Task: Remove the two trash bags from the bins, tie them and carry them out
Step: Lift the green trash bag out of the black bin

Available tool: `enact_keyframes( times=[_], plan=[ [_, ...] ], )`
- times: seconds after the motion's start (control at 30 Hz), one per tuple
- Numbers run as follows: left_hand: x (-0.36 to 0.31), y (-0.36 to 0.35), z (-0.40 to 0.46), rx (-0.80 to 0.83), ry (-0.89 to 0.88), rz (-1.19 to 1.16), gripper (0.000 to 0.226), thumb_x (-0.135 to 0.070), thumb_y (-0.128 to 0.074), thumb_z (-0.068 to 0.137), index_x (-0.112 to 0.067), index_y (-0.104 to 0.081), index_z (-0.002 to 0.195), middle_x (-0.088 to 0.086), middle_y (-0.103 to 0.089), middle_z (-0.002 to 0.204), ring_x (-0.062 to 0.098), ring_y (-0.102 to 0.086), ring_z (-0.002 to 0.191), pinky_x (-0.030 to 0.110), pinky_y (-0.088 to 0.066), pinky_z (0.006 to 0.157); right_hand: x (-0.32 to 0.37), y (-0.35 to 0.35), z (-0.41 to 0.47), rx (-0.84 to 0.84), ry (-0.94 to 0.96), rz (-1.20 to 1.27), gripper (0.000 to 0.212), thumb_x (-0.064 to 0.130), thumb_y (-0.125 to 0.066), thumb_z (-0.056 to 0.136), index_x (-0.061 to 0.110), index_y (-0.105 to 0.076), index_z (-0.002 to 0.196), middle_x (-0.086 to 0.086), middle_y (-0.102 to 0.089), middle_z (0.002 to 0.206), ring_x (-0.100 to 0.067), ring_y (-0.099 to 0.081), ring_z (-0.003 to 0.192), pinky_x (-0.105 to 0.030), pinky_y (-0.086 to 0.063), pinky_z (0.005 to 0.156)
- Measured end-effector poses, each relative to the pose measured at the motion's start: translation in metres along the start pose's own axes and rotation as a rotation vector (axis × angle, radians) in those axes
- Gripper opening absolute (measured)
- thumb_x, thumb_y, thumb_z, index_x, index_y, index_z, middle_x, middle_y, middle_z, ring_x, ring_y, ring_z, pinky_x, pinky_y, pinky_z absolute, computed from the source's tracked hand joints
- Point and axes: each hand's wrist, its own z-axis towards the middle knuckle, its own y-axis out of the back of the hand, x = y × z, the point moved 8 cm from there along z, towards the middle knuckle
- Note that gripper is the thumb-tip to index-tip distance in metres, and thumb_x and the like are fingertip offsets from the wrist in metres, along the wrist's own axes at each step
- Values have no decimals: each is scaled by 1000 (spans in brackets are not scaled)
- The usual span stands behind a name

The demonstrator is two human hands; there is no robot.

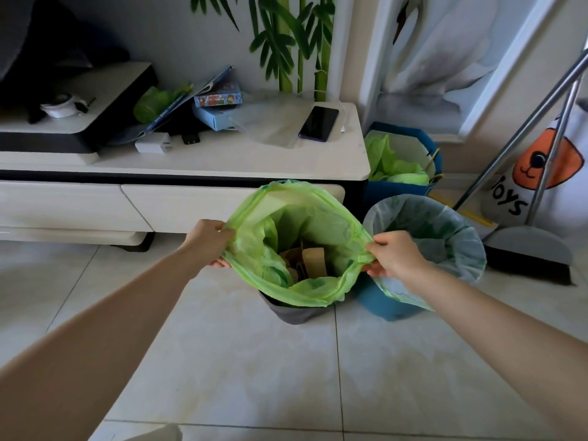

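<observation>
Left hand (208,241) and right hand (393,254) each pinch opposite rims of the green trash bag (296,246), stretched open above the grey bin (296,310); a pale-lined blue bin (426,249) stands just right on the floor.

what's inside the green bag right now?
Inside the green bag, held open by the left hand and right hand: brown cardboard pieces and crumpled green plastic. Anything beneath them is covered.

The pale tiled floor (241,370) is occupied by a grey bin (294,310) beside a blue bin (381,302), a blue paper bag (389,189), a broom (528,249) and a low white TV cabinet (178,160), on which a dark phone (318,123) is laid.
</observation>
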Motion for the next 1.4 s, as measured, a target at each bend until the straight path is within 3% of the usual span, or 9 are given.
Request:
enact_keyframes(
  times=[0.17, 0.27, 0.33, 0.57, 0.87, 1.0, 1.13, 1.27, 1.4],
  plan=[
    [-33, 5, 4, -51, -56, -184, 16, -16, -55, 92, -9, -66, 83, 8, -62, 70, 20, -59, 55, 20, -51, 40, 41, 5, 4, -49, 133, 83, 16, 1, -52, 93, 2, -68, 96, -18, -69, 93, -29, -71, 72, -33, -61, 66],
    [-55, 11, 19, -17, -63, -263, 11, -16, -61, 86, -12, -66, 77, 6, -64, 70, 20, -62, 59, 26, -58, 57, 71, 14, 13, -53, 212, 35, 19, 0, -51, 94, 2, -69, 99, -16, -70, 90, -23, -71, 70, -28, -61, 64],
    [-65, 18, 30, -21, -64, -310, 10, -15, -62, 84, -8, -68, 81, 8, -66, 74, 21, -63, 62, 31, -59, 63, 86, 14, 20, -40, 206, 32, 17, 0, -52, 93, 0, -69, 96, -17, -70, 89, -24, -70, 71, -28, -60, 64],
    [-103, 45, 29, -59, -67, -479, 11, -14, -63, 86, -6, -66, 79, 8, -64, 68, 13, -64, 44, 23, -55, 47, 136, 15, 0, -20, 178, 36, 28, -2, -50, 91, 12, -64, 73, -16, -68, 85, -26, -70, 69, -34, -61, 64],
    [-143, 101, -41, -161, -212, -746, 14, -20, -64, 89, -15, -66, 76, -2, -68, 58, 14, -65, 51, 29, -58, 55, 191, 73, -56, -167, 312, 244, 19, -1, -52, 83, 5, -70, 80, -19, -69, 80, -28, -70, 66, -40, -61, 64],
    [-158, 113, -88, -159, -264, -761, 12, -20, -63, 88, -15, -67, 77, -3, -67, 56, 12, -64, 49, 24, -55, 50, 204, 91, -103, -169, 395, 259, 24, 0, -52, 84, 12, -68, 71, -14, -69, 73, -26, -70, 66, -39, -61, 67],
    [-173, 130, -133, -185, -317, -778, 11, -20, -63, 88, -16, -68, 80, -5, -67, 54, 10, -63, 47, 23, -53, 48, 221, 116, -155, -234, 547, 157, 22, 2, -49, 86, 1, -71, 85, -22, -71, 85, -29, -72, 75, -38, -62, 68],
    [-177, 141, -172, -200, -343, -784, 11, -19, -63, 88, -18, -67, 78, -7, -66, 50, 9, -62, 45, 22, -52, 46, 226, 144, -203, -289, 600, 135, 22, 5, -52, 86, 9, -73, 88, -14, -72, 84, -25, -71, 73, -34, -61, 68],
    [-167, 148, -196, -231, -337, -743, 5, -19, -66, 86, -19, -68, 81, -1, -68, 67, 10, -64, 50, 22, -53, 48, 218, 166, -243, -271, 610, 127, 20, 8, -57, 83, 19, -70, 74, -9, -70, 76, -22, -67, 71, -35, -59, 71]
  ],
)
